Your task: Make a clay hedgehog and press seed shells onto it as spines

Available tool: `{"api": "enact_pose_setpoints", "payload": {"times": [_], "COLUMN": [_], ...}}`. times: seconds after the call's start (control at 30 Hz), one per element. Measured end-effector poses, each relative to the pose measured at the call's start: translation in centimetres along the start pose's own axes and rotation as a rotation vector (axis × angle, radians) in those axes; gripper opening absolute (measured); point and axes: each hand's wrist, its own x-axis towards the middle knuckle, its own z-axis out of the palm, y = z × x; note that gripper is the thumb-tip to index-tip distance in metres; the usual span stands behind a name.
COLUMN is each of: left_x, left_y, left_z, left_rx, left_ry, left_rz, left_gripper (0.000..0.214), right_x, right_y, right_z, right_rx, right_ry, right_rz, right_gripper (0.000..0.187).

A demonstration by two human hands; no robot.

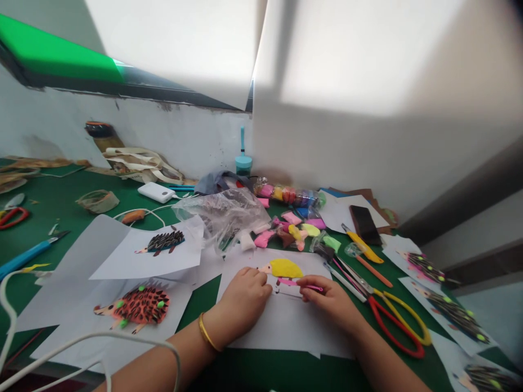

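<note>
A yellow hedgehog figure (286, 267) with a pale snout lies on a white sheet of paper (281, 332) in front of me. My left hand (246, 296) rests on that sheet beside the snout, its fingers curled in; whatever they may hold is hidden. Between the thumb and fingers of my right hand (327, 296) is a slim pink modelling tool (288, 282). Its tip points left, just below the yellow body. A small dark-pink foot shows by the tool.
Packets of coloured clay (292, 231) and a plastic bag (220, 215) lie behind the sheet. Scissors (396, 321), a yellow cutter (363, 244) and a phone (365, 224) are at right. Finished hedgehogs (139, 306) lie on both sides. A white cable (93, 340) crosses the lower left.
</note>
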Motion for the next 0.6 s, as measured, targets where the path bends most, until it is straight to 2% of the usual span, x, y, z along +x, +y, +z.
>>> {"api": "enact_pose_setpoints", "payload": {"times": [0.23,0.6], "left_x": [-0.4,-0.3], "left_y": [-0.3,-0.3], "left_z": [1.0,1.2], "left_rx": [-0.076,-0.121], "left_ry": [0.108,0.131], "left_rz": [-0.015,-0.024], "left_gripper": [0.011,0.012], "right_x": [0.3,0.2], "right_y": [0.6,0.0], "right_z": [0.9,1.5], "right_rx": [0.019,-0.063], "right_ry": [0.021,0.042], "right_rz": [-0.054,-0.039], "right_gripper": [0.035,0.032]}}
